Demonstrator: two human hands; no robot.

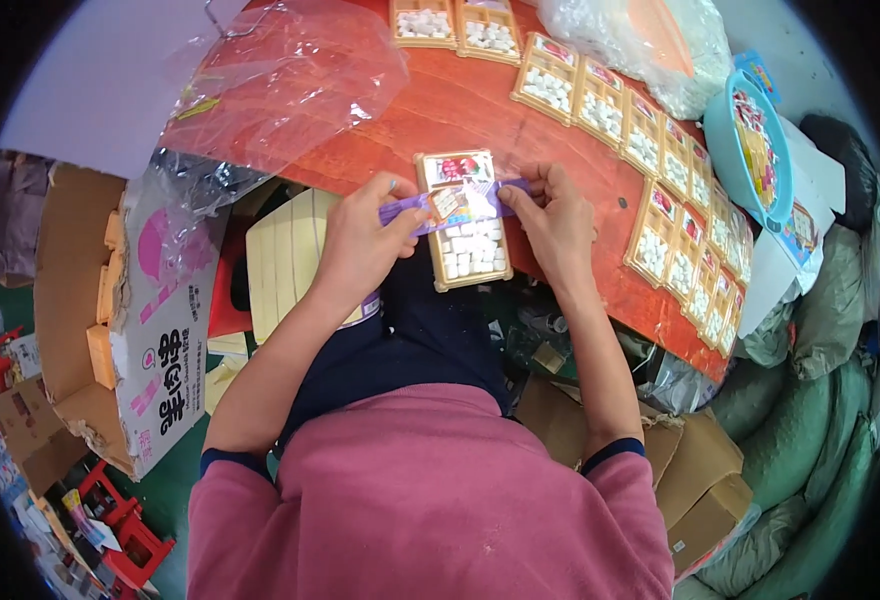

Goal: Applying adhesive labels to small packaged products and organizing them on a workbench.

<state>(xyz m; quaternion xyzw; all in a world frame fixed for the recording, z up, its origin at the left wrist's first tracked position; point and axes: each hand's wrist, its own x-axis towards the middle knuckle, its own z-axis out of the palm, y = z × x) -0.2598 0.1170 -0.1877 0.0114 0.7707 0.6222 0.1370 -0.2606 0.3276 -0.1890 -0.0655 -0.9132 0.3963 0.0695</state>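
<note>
A tan plastic tray (pixel 475 283) stands at the near edge of the table, tilted slightly. Small white pieces (pixel 473 250) fill its near part, and a red-and-white printed card (pixel 460 168) shows in its far part. Across the tray's middle lies a purple printed strip (pixel 465 206), stretched between my hands. My left hand (pixel 365 235) pinches the strip's left end. Its right end is gripped between the thumb and fingers of my right hand (pixel 557 222). What supports the tray from below is hidden.
Several similar filled trays (pixel 600 105) line the far and right parts of the red table (pixel 360 150). A blue basket (pixel 788 190) of small packets sits at the right. Clear plastic film (pixel 290 75) covers the far left. An open carton (pixel 185 330) stands left of me.
</note>
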